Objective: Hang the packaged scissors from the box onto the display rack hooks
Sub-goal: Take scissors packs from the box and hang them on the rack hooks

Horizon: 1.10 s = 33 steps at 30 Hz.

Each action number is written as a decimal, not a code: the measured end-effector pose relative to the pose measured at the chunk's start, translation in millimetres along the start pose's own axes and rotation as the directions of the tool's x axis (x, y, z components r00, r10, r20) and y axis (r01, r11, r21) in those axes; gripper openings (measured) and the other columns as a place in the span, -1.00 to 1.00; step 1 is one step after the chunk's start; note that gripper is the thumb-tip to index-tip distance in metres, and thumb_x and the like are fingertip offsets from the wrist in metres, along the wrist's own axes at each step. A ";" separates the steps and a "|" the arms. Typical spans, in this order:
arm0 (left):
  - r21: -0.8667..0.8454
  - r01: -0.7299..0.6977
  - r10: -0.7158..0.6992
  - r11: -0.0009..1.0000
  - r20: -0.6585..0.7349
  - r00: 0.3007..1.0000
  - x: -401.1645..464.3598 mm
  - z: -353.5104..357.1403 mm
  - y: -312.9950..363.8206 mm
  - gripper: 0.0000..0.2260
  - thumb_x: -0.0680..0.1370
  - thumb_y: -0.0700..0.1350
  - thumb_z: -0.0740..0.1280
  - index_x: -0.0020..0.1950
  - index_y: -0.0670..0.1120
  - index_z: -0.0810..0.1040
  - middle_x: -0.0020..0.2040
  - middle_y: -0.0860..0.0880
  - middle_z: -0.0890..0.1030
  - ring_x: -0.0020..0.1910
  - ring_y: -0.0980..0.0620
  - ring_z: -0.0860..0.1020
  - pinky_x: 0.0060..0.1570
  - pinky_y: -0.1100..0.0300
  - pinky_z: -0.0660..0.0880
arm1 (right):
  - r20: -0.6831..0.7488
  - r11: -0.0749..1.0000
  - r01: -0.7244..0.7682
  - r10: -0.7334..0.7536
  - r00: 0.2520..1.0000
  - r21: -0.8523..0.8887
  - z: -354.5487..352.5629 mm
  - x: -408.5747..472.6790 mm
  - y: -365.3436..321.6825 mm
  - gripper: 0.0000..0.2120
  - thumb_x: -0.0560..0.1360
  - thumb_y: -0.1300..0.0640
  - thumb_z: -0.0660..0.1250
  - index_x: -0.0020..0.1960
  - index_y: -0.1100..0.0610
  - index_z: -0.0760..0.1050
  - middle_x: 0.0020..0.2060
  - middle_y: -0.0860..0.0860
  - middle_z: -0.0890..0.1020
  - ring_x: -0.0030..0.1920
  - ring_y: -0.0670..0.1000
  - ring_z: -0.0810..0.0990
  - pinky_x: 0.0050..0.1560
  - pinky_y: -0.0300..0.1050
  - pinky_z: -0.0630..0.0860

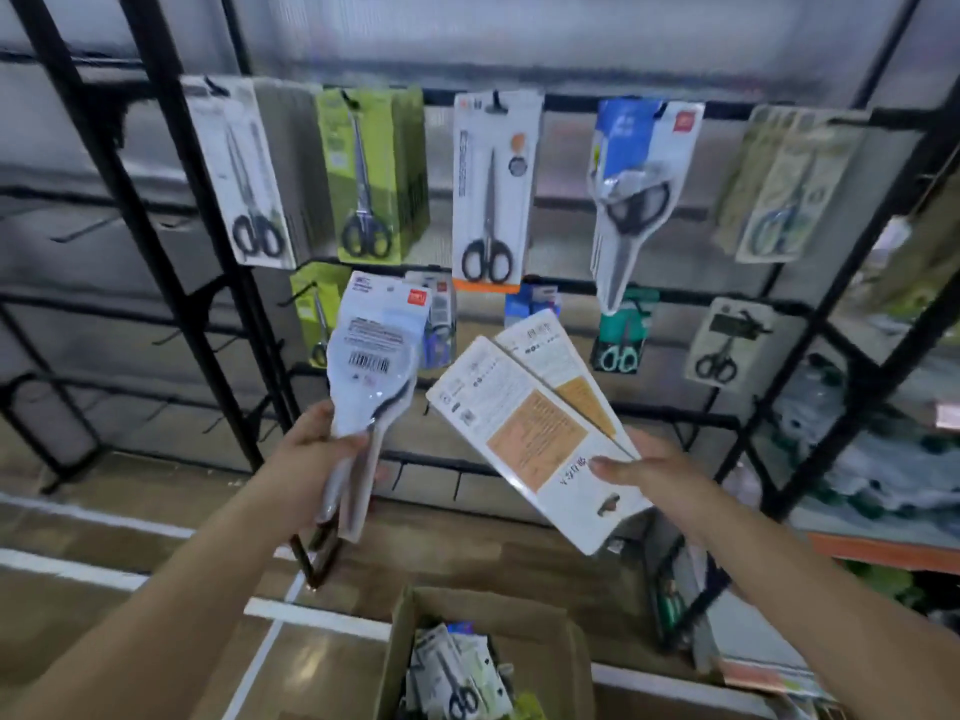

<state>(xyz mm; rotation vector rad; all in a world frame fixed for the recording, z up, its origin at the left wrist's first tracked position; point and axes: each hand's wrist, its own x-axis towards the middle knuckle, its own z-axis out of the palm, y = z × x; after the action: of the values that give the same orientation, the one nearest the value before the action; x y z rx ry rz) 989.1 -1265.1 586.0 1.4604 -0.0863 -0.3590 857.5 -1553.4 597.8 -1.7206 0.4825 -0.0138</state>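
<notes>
My left grip (317, 449) holds white blister-packed scissors (371, 366), barcode side facing me, pointing to twelve o'clock. My right grip (649, 475) pinches two long white-and-orange carded packs (530, 433), fanned toward eleven o'clock. The black wire display rack (571, 103) hangs ahead; the open brown cardboard box (524, 615) sits at six o'clock.

black rack (171, 283), brown box (524, 615), lime-green packs (379, 148)

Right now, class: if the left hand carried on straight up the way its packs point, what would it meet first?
The left hand holds blister packs pointing up and slightly right. On that line they would likely first meet the small packs hanging on the lower rail, though depth is unclear.
</notes>
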 end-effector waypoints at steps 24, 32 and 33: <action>-0.347 0.282 -0.145 0.895 0.371 0.917 -31.5 105.7 51.7 -0.46 0.59 0.22 -0.01 0.08 -0.15 0.59 -0.07 -0.18 0.68 -0.17 -0.13 0.67 -0.17 0.03 0.56 | 0.263 -0.208 0.534 -0.965 0.026 -0.819 -70.8 5.6 -71.1 -0.69 0.22 0.51 0.32 -0.22 0.15 0.42 -0.25 0.08 0.62 -0.23 0.13 0.59 -0.19 -0.06 0.49; -0.243 0.225 -0.129 0.944 0.356 0.926 -37.3 105.6 46.3 -0.68 0.35 -0.25 0.29 0.10 -0.21 0.53 -0.19 -0.14 0.68 -0.31 -0.06 0.66 -0.34 0.14 0.61 | 0.091 -0.013 0.532 -0.989 0.121 -0.847 -52.8 16.1 -63.9 -0.77 0.18 0.47 0.44 -0.37 0.21 0.48 -0.27 0.04 0.66 -0.14 0.04 0.44 -0.15 -0.12 0.27; -0.254 0.216 -0.123 0.943 0.336 0.934 -37.8 105.3 45.6 -0.67 0.34 -0.27 0.29 0.10 -0.21 0.53 -0.17 -0.15 0.68 -0.30 -0.06 0.66 -0.34 0.14 0.60 | 0.058 0.013 0.526 -0.991 0.119 -0.850 -50.1 17.8 -64.5 -0.84 0.23 0.40 0.42 -0.38 0.21 0.49 -0.26 0.03 0.67 -0.12 0.03 0.41 -0.14 -0.13 0.23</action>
<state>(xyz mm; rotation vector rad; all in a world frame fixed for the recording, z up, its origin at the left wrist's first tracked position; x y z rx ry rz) 933.1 -1351.6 649.1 1.1140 -0.1580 -0.7203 879.9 -1598.0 664.8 -2.5721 -0.3469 -1.5893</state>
